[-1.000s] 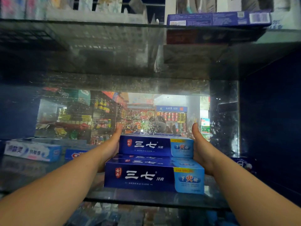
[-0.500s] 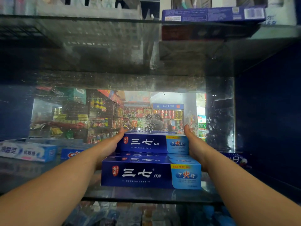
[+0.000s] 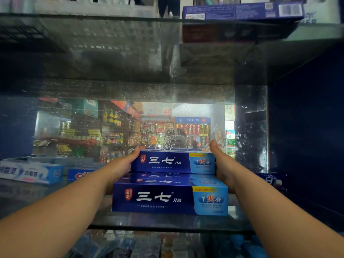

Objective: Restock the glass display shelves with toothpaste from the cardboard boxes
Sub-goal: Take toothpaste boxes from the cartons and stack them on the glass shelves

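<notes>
Dark blue toothpaste boxes sit on the glass shelf (image 3: pixel 167 222) in the middle of the view. One front box (image 3: pixel 158 199) lies lengthwise near the shelf's front edge. Behind it is a stack of the same boxes, with the top box (image 3: pixel 163 162) facing me. My left hand (image 3: pixel 122 164) presses flat against the stack's left end, thumb on the top edge. My right hand (image 3: pixel 223 164) presses against the right end, thumb raised. The fingers of both hands are hidden behind the stack.
White-and-blue toothpaste boxes (image 3: pixel 29 172) lie at the left of the same shelf, and a dark box (image 3: pixel 270 181) sits at the right by the blue side wall (image 3: pixel 307 136). A mirror (image 3: pixel 130 127) backs the shelf. Another glass shelf above carries a blue box (image 3: pixel 242 11).
The view has drifted slightly. Both hands remain against the ends of the rear stack.
</notes>
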